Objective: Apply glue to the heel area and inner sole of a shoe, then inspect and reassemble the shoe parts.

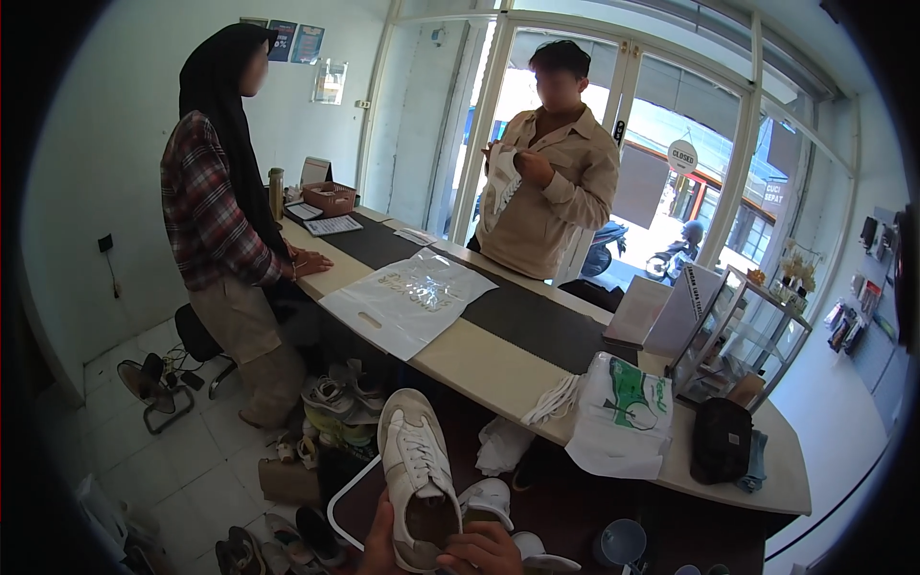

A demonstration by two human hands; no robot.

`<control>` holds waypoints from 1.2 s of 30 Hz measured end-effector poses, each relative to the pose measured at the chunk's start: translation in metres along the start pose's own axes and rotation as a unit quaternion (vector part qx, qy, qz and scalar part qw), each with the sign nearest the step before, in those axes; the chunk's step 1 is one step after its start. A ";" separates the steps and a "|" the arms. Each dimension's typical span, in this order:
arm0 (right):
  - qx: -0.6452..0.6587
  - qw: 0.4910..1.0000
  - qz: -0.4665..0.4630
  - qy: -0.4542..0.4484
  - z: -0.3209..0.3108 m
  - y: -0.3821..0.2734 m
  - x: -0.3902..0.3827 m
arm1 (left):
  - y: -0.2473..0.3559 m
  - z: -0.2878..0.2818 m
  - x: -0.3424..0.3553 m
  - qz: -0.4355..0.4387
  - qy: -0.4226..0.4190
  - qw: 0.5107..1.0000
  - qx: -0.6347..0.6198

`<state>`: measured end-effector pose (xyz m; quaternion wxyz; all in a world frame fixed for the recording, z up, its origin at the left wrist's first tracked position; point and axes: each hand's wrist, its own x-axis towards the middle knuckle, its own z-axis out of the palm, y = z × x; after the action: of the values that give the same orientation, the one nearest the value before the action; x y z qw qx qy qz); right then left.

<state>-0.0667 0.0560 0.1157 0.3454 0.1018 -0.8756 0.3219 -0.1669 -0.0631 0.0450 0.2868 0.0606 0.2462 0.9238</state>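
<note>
A white lace-up sneaker point(419, 460) with beige suede at the toe is held up at the lower middle, toe pointing away from me and its opening facing up. My left hand point(379, 542) grips it along the left side of the heel. Closed fingers of my right hand point(482, 550) press on the right side of the heel collar. Just beyond my right hand is another white shoe point(487, 500), partly hidden. A white-rimmed tray or board point(347, 508) lies below the sneaker.
A long counter point(470, 369) crosses ahead, bearing a white plastic bag point(407, 299), white laces point(556, 398), a white-green bag point(623, 412) and a black pouch point(721, 441). Two people stand at it; the right one holds a white shoe point(502, 187). Several shoes point(278, 546) lie lower left; a cup point(621, 542) stands lower right.
</note>
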 end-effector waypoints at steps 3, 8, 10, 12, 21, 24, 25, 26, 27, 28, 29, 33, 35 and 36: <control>0.002 1.000 0.021 -0.006 0.000 -0.001 -0.002 | -0.003 -0.009 0.001 -0.018 -0.006 0.999 -0.038; 0.036 0.997 0.037 -0.056 -0.003 0.000 0.000 | -0.006 -0.011 -0.001 -0.012 -0.012 0.999 -0.029; 0.058 0.993 0.041 -0.090 -0.004 0.004 0.003 | -0.006 -0.011 0.000 -0.023 0.016 0.998 -0.059; 0.074 0.989 0.049 -0.119 -0.004 0.008 0.005 | -0.005 -0.011 0.002 -0.026 0.036 0.997 -0.056; 0.101 0.981 0.070 -0.152 -0.005 0.005 0.015 | 0.020 0.000 0.000 -0.002 -0.018 1.000 0.004; 0.121 0.978 0.095 -0.144 -0.008 -0.003 0.016 | 0.019 0.000 -0.003 -0.012 -0.001 1.000 -0.016; 0.134 0.973 0.117 -0.148 -0.008 -0.004 0.016 | 0.018 -0.001 -0.003 -0.021 0.013 0.999 -0.028; 0.133 0.973 0.117 -0.149 -0.008 -0.004 0.016 | 0.015 -0.003 -0.002 -0.021 0.012 0.999 -0.029; 0.137 0.971 0.125 -0.149 -0.008 -0.004 0.015 | 0.013 -0.005 0.000 -0.003 0.006 1.000 -0.030; 0.142 0.970 0.133 -0.149 -0.007 -0.003 0.015 | 0.011 -0.006 0.002 0.014 0.000 0.999 -0.032; 0.141 0.970 0.132 -0.149 -0.007 -0.001 0.015 | 0.010 -0.008 0.004 0.014 0.000 0.999 -0.033; 0.128 0.976 0.107 -0.140 -0.006 0.004 0.012 | 0.007 -0.009 0.003 0.028 0.003 1.000 -0.004; 0.130 0.977 0.104 -0.134 -0.006 0.004 0.010 | 0.008 -0.009 0.001 0.029 0.032 0.999 0.006; 0.131 0.978 0.099 -0.125 -0.006 0.004 0.009 | 0.009 -0.009 0.001 0.021 -0.005 1.000 0.001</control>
<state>-0.0717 0.0638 0.1234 0.1828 0.0985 -0.8680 0.4511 -0.1748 -0.0729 0.0416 0.2689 0.0708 0.2445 0.9289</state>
